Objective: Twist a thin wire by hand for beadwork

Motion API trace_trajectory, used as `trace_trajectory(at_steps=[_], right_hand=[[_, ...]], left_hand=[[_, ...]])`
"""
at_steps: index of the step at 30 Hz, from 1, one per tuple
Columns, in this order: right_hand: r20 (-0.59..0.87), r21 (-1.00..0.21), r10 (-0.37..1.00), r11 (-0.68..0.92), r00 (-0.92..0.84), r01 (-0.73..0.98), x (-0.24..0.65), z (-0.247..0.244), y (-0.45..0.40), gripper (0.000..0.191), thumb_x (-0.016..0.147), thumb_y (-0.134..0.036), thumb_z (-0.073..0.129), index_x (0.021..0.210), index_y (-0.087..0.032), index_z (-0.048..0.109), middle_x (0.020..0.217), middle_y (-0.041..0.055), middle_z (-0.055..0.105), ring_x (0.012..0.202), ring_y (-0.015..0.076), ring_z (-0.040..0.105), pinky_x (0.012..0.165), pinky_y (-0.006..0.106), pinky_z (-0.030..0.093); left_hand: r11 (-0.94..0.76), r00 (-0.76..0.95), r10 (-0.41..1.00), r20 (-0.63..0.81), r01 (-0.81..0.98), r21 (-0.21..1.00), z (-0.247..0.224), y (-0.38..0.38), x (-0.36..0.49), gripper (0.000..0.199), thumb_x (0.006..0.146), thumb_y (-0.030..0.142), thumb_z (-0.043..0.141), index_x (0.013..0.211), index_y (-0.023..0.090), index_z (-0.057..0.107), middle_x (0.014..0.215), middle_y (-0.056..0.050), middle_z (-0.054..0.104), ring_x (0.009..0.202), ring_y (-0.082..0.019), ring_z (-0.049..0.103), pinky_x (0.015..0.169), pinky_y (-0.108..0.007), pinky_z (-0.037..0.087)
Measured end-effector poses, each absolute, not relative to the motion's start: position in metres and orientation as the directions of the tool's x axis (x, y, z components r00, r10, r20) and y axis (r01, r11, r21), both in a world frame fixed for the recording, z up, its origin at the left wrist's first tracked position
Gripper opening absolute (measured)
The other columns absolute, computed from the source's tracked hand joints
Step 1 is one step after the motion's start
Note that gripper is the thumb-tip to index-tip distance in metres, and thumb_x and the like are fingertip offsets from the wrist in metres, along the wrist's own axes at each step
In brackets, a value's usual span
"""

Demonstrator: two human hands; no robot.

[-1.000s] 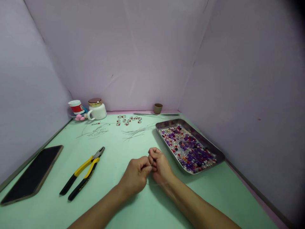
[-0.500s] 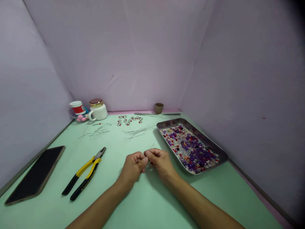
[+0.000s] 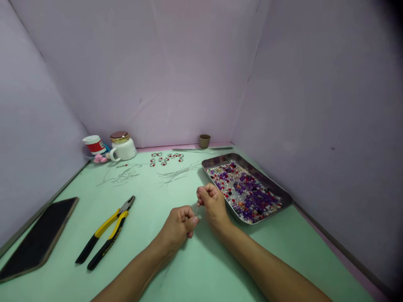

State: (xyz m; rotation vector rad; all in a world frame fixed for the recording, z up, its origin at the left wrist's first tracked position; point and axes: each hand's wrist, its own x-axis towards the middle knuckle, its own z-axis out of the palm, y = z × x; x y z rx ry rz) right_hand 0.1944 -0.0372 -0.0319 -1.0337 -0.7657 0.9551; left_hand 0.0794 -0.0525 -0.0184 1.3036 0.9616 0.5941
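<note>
My left hand (image 3: 181,224) is closed in a pinch on a thin wire (image 3: 197,208) above the green table. Just above and to its right, my right hand (image 3: 213,203) pinches the upper end of the same wire. A short gap with the wire across it parts the two hands. Any bead between the right fingertips is too small to make out. Right of my hands lies a metal tray (image 3: 285,200) of purple, red, white and black beads (image 3: 255,197).
Yellow-and-black pliers (image 3: 108,230) and a dark phone-like slab (image 3: 39,237) lie at left. Cut wires (image 3: 178,173) and beaded loops (image 3: 163,160) lie farther back. A lidded white mug (image 3: 124,147), a red-and-white tub (image 3: 95,144) and a small brown cup (image 3: 204,141) stand near the back wall.
My hands have drawn apart: the right has risen and the left has dropped slightly, so wire shows between them. The whole view has shifted a little.
</note>
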Motion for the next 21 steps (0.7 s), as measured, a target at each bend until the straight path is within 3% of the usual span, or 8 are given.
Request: trace_trajectory(at_steps=[15,21], right_hand=[[0.145,-0.901,0.826,0.337,0.544,-0.272,0.2,0.0,0.011,0.019,0.06,-0.025,0.057,0.052,-0.019,0.041,0.044,-0.0084,0.044,0.034,0.0046,0.038,0.036,0.019,0.035],[0.093,-0.9,0.844,0.298,0.529,-0.317,0.217,0.018,0.041,0.02,0.062,-0.025,0.057,0.052,-0.019,0.041,0.044,-0.0084,0.043,0.035,0.0035,0.035,0.039,0.018,0.037]], left_hand=[[0.154,0.51,0.838,-0.193,0.119,0.981,-0.008,-0.053,0.073,0.018,0.067,0.027,0.052,0.056,0.018,0.041,0.033,0.009,0.04,0.032,-0.003,0.019,0.036,-0.017,0.013],[0.149,0.586,0.78,-0.218,0.165,0.975,-0.003,-0.041,0.063,0.021,0.067,0.032,0.056,0.057,0.016,0.045,0.036,0.006,0.046,0.03,-0.003,0.025,0.035,-0.018,0.015]])
